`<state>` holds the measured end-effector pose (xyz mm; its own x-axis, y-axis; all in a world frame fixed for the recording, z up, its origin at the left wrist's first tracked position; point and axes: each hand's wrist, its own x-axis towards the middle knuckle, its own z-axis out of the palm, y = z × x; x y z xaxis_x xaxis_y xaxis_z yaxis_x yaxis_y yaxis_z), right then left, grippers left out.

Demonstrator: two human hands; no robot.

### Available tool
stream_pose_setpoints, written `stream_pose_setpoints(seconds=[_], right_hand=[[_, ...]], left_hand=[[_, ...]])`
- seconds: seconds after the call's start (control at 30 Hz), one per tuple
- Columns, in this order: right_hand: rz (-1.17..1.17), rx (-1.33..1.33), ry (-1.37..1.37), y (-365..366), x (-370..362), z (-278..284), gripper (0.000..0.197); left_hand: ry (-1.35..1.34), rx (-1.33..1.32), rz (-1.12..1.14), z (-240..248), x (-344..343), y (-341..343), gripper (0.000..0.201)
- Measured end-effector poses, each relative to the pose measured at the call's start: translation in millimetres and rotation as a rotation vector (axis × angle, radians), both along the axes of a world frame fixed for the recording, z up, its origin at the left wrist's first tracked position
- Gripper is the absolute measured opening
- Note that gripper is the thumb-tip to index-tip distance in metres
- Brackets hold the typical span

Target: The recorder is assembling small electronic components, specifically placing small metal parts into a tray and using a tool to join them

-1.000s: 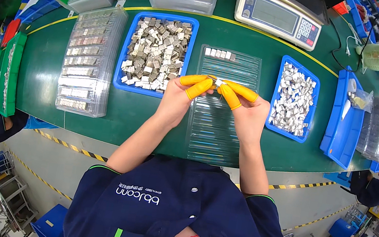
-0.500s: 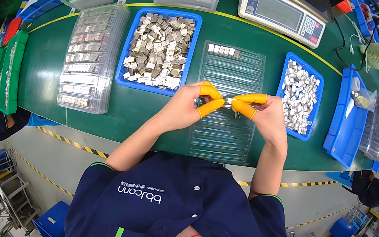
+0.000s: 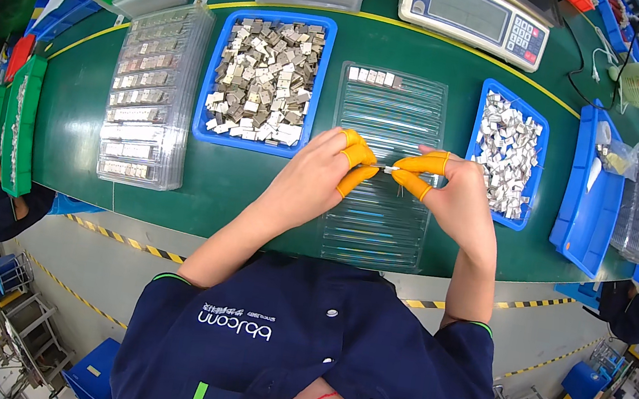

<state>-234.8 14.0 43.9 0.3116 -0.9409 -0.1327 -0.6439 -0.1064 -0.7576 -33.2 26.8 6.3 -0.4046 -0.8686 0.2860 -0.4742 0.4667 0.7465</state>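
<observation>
Over a clear ribbed plastic tray [image 3: 373,224], my two hands meet, yellow cots on the fingertips. My left hand [image 3: 315,170] pinches a thin, dark-edged piece, mostly hidden by the fingers. Facing it, my right hand [image 3: 460,196] is closed on a small white connector part [image 3: 391,170] with fine wire-like leads below. The two pieces meet or nearly meet; whether they are joined I cannot tell. A short row of white pieces [image 3: 371,77] lies in the tray's far slot. A blue bin of metal shells [image 3: 263,80] stands left, a blue bin of white parts [image 3: 505,157] right.
Stacked clear trays filled with parts [image 3: 151,96] stand at the left. A weighing scale [image 3: 475,16] sits at the back. Farther right is another blue bin [image 3: 586,210]. Two other people work at the far left and far right.
My hands stay close together over the tray, with the fingertips slightly shifted and the thin piece seen more edge-on. My right forearm has moved a little to the right.
</observation>
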Motion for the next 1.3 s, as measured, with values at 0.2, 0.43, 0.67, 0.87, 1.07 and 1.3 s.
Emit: stream_pose_setpoints(seconds=[0.2, 0.43, 0.67, 0.87, 1.07, 1.3], right_hand=[[0.011, -0.018, -0.175, -1.5, -0.5, -3.4, 0.021], [-0.029, 0.527, -0.73, -2.9, 1.8, -12.3, 0.02], [-0.115, 0.563, -0.79, 3.9, 11.4, -22.1, 0.02], [-0.168, 0.369, -0.817, 8.2, 23.2, -24.9, 0.017], [-0.172, -0.08, -0.38, -24.3, 26.7, -27.1, 0.015], [-0.178, -0.94, 0.364, -75.6, 17.3, -68.7, 0.011]], left_hand=[[0.135, 0.083, -0.035, 2.5, 3.4, -0.9, 0.017], [0.46, 0.392, -0.19, -4.3, 9.8, -2.9, 0.012], [0.421, 0.434, -0.191, -4.1, 13.9, -1.1, 0.013], [0.6, 0.455, -0.106, -13.1, 9.3, 3.3, 0.016], [0.355, 0.311, 0.106, -16.3, 13.1, -12.1, 0.015], [0.195, 0.036, 0.481, -12.8, 33.6, -7.9, 0.022]])
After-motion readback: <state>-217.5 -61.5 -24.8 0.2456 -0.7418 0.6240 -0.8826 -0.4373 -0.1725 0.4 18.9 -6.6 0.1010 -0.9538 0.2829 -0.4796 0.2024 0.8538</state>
